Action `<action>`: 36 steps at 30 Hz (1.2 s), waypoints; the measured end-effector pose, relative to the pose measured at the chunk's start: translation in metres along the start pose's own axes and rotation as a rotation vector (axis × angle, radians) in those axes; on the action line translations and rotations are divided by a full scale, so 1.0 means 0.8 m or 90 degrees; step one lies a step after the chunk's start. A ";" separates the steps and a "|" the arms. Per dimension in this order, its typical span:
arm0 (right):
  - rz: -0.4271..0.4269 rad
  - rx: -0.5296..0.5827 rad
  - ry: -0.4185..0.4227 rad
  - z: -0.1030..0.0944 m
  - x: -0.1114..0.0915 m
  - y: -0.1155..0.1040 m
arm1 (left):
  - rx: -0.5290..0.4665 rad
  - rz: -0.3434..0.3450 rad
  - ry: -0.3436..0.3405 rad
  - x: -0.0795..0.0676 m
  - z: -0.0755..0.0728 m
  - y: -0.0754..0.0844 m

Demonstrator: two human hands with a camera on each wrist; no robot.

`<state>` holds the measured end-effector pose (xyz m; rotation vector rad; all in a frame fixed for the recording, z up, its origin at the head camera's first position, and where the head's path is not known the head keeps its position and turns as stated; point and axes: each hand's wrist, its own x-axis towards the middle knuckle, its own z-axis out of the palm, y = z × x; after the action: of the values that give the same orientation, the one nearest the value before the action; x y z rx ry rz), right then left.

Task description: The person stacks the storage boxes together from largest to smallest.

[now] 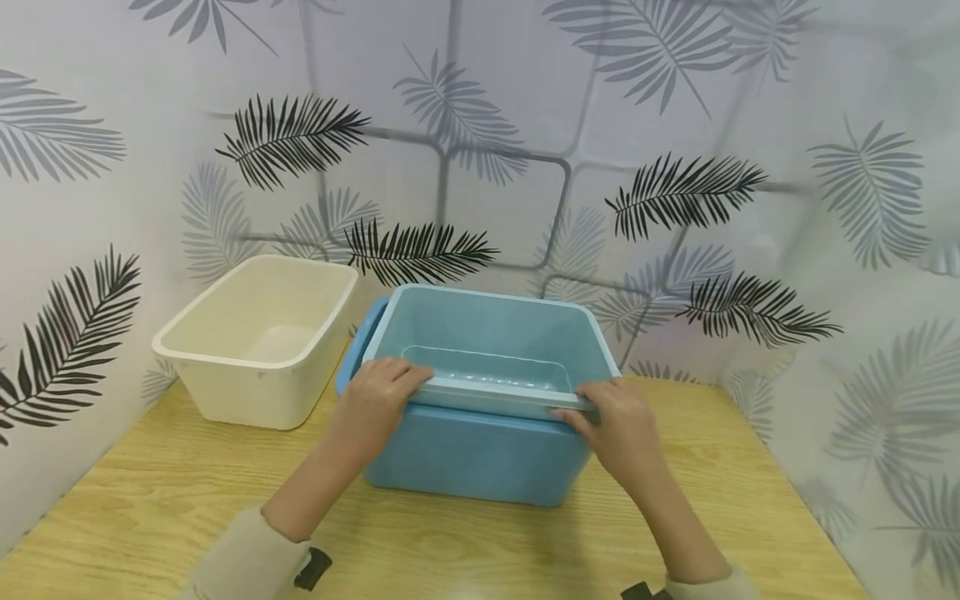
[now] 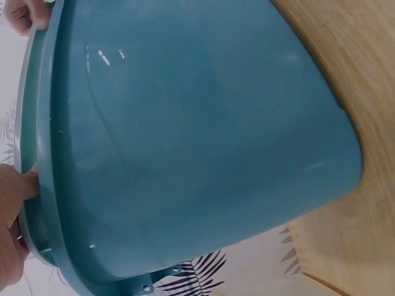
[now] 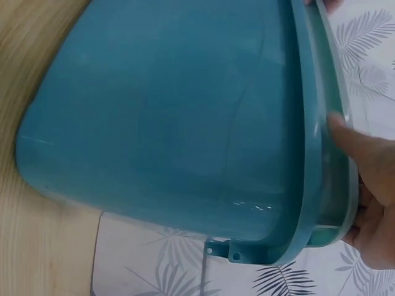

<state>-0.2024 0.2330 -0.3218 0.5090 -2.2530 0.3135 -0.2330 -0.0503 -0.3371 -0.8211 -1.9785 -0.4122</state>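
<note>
A light blue plastic bin [image 1: 495,321] sits nested in a darker blue bin [image 1: 480,458], its rim standing above the darker rim. My left hand [image 1: 377,402] grips the light bin's rim at the near left corner. At the near right corner my right hand [image 1: 618,421] grips that same rim, thumb below it. In the left wrist view, the darker bin [image 2: 203,123] fills most of the picture, with the left hand [image 2: 11,216] at the lighter rim. The right wrist view has my right hand [image 3: 373,185] on the rim beside the darker bin [image 3: 160,117].
A cream bin [image 1: 262,392] stands to the left on the wood-grain table [image 1: 450,550]. Behind rises a wall [image 1: 510,108] covered in a leaf pattern. A blue handle or rim piece [image 1: 360,346] projects at the darker bin's left side.
</note>
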 end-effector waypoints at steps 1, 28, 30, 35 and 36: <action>0.007 0.007 -0.016 -0.002 0.000 0.000 | 0.002 -0.003 -0.002 -0.001 0.001 0.000; -0.004 0.034 0.020 0.018 -0.015 -0.009 | -0.049 -0.009 -0.120 -0.014 -0.015 -0.010; -0.001 0.035 0.017 0.019 -0.017 -0.008 | -0.051 -0.009 -0.128 -0.015 -0.015 -0.010; -0.008 0.035 0.020 0.020 -0.020 -0.007 | -0.048 -0.015 -0.120 -0.016 -0.012 -0.008; -0.008 0.034 0.021 0.020 -0.020 -0.006 | -0.048 -0.015 -0.116 -0.015 -0.011 -0.008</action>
<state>-0.2006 0.2266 -0.3439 0.5418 -2.2129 0.3750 -0.2274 -0.0648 -0.3426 -0.9100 -2.1541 -0.4408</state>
